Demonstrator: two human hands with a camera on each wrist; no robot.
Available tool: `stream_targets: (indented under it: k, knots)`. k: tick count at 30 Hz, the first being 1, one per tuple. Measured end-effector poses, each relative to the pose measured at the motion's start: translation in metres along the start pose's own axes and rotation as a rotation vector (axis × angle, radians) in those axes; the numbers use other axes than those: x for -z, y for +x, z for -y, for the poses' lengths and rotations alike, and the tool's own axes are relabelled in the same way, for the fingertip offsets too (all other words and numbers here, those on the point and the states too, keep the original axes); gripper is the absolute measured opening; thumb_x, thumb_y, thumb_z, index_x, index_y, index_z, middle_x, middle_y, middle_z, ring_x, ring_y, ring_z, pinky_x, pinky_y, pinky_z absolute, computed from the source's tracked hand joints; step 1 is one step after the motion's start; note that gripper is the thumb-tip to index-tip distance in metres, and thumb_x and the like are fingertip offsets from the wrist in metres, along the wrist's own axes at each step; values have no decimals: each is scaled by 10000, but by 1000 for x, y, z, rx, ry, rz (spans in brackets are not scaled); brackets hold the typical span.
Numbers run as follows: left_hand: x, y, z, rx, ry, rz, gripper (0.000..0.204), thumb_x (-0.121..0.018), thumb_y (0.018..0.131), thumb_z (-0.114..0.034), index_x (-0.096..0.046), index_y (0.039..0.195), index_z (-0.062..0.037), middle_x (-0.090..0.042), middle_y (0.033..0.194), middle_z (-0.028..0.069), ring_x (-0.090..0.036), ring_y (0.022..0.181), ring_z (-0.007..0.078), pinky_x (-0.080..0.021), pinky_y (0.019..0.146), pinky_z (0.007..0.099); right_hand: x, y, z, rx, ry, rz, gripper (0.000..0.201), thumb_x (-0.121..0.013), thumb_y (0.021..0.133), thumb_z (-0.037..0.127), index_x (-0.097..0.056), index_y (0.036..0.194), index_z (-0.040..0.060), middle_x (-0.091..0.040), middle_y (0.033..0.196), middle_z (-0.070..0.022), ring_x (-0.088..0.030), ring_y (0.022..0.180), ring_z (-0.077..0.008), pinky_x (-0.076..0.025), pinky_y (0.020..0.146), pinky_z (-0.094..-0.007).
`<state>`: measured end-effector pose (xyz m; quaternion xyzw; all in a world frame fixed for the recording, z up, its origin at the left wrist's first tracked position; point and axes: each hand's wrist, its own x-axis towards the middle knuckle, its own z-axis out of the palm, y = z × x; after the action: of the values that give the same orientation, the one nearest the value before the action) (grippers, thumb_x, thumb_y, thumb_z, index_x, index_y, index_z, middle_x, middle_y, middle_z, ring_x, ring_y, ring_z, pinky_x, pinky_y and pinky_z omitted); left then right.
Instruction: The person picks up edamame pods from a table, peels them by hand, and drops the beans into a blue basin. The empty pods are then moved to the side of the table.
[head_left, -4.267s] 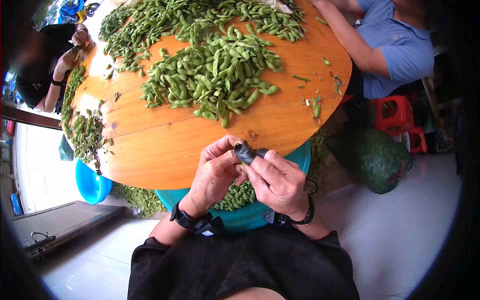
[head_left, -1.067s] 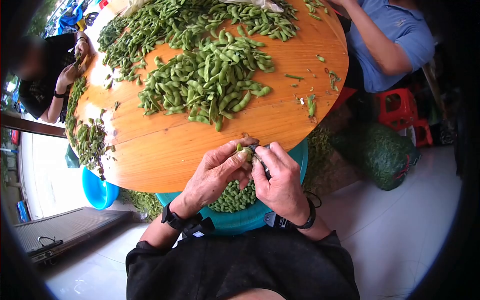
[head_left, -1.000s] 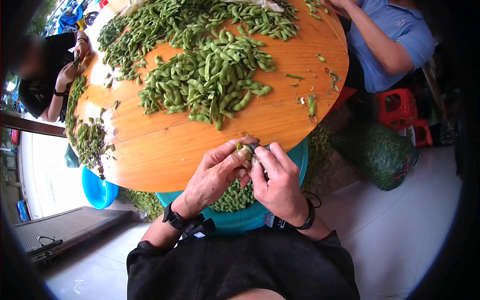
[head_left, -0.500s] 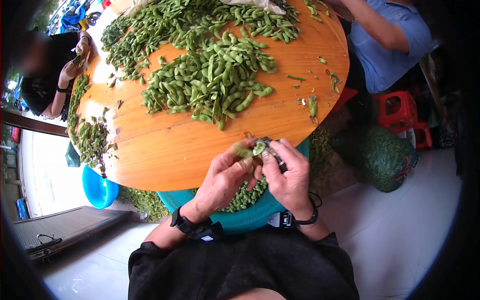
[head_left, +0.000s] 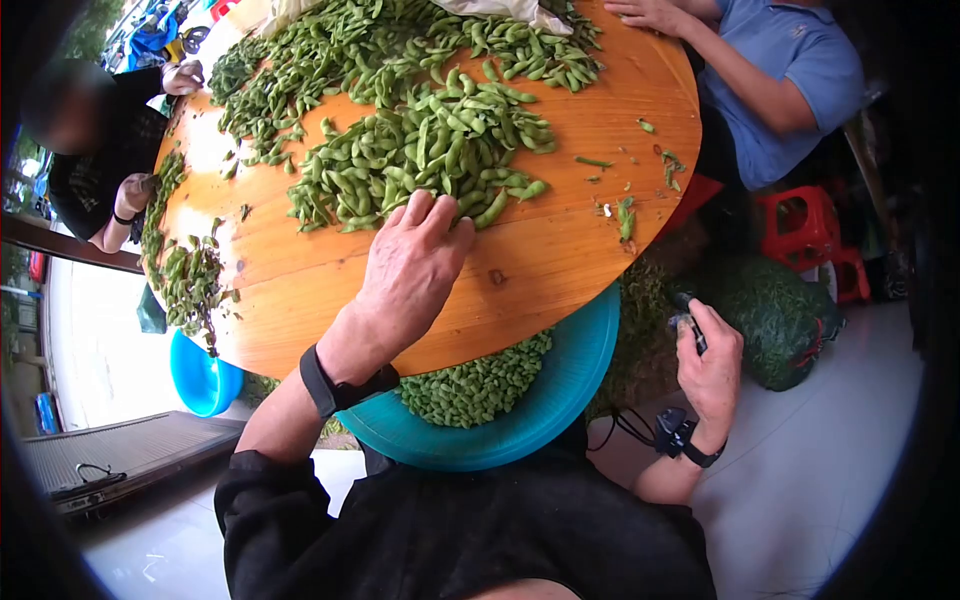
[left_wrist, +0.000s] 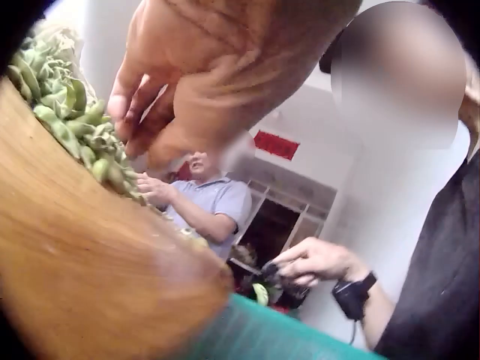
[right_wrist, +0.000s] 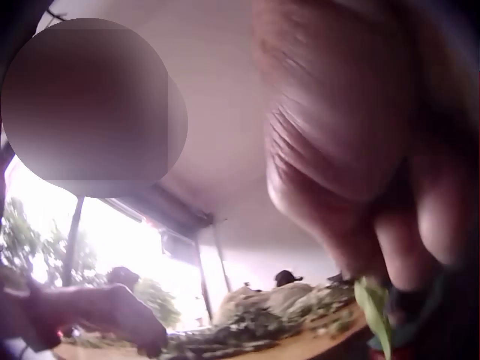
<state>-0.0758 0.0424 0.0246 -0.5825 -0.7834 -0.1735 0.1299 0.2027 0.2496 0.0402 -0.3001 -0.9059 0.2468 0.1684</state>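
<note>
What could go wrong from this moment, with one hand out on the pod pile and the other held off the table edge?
The left hand reaches into the heap of green pods; raking there may push loose pods toward the table edge, beyond the teal basin. The right hand grips a small dark tool with a green scrap over the floor, clear of the basin, so the scrap would likely land outside it. Bringing the tool back toward the bare fingers may nick them.
</note>
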Motion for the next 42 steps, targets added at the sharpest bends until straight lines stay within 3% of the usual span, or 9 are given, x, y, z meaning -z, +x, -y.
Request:
stream_targets:
  k: [6, 8, 13, 21, 28, 31, 37, 39, 42]
  knots:
    - [2, 10, 2, 11, -95, -39, 122, -648, 795, -14, -604, 907, -36, -540, 923, 96, -540, 866, 259, -483, 716, 347, -29, 14, 42, 93, 263, -38, 162, -601, 859, -30, -644, 1015, -40, -636, 832, -158, -641, 675, -274, -492, 602, -338]
    - [9, 6, -2, 254, -488, -98, 122, -627, 814, 14, -554, 908, -14, -580, 912, 137, -596, 857, 288, -498, 710, 365, -39, 17, 61, 74, 399, 53, 179, -600, 859, -24, -657, 1028, -37, -657, 843, -156, -657, 690, -269, -504, 618, -333]
    - [15, -17, -24, 694, -1404, 213, 127, -562, 1003, -121, -494, 1058, -29, -644, 867, 47, -583, 688, 77, -454, 582, 234, -79, 19, 91, -40, 766, 242, 209, -596, 878, -9, -655, 1072, -58, -657, 822, -158, -645, 677, -175, -499, 601, -293]
    - [3, -48, -44, 733, -1544, 28, 115, -694, 893, -8, -635, 988, -35, -635, 901, -24, -561, 783, 50, -470, 708, 225, -94, 15, 103, -224, 1160, 442, 258, -565, 957, 27, -601, 1189, -80, -540, 790, 9, -499, 591, -39, -413, 500, -207]
    - [-2, -48, -56, 737, -1569, -70, 138, -671, 879, 78, -607, 964, -10, -640, 960, -2, -590, 920, 62, -498, 874, 248, -93, 15, 100, -271, 1379, 547, 284, -560, 984, 64, -578, 1231, -76, -503, 784, 21, -438, 582, -16, -371, 477, -196]
    - [-6, -47, -61, 702, -1590, -190, 127, -695, 858, 72, -640, 934, -13, -654, 919, 6, -594, 869, 59, -485, 728, 220, -93, 17, 100, -265, 1328, 552, 271, -549, 990, 64, -584, 1222, -70, -484, 750, 20, -434, 572, -19, -369, 477, -199]
    - [-12, -53, -55, 777, -1933, 19, 140, -700, 874, 23, -579, 917, -33, -636, 880, 41, -608, 707, 111, -501, 589, 254, -89, 17, 95, -184, 1354, 465, 202, -541, 990, 56, -603, 1147, -56, -439, 669, 40, -423, 549, -29, -357, 475, -202]
    - [-22, -54, -61, 695, -2411, 3, 184, -713, 878, -24, -557, 970, -59, -617, 854, 46, -562, 594, 113, -441, 540, 241, -88, 18, 84, -267, 1572, 651, 151, -529, 987, 34, -608, 1070, -65, -444, 693, 44, -434, 555, -34, -350, 471, -211]
    - [-20, -48, -59, 699, -2450, 140, 210, -694, 907, -67, -538, 1047, -68, -596, 823, 33, -550, 594, 110, -437, 534, 253, -84, 19, 81, -261, 1608, 694, 115, -560, 965, 32, -605, 1003, -67, -475, 705, 14, -465, 563, -50, -372, 479, -246]
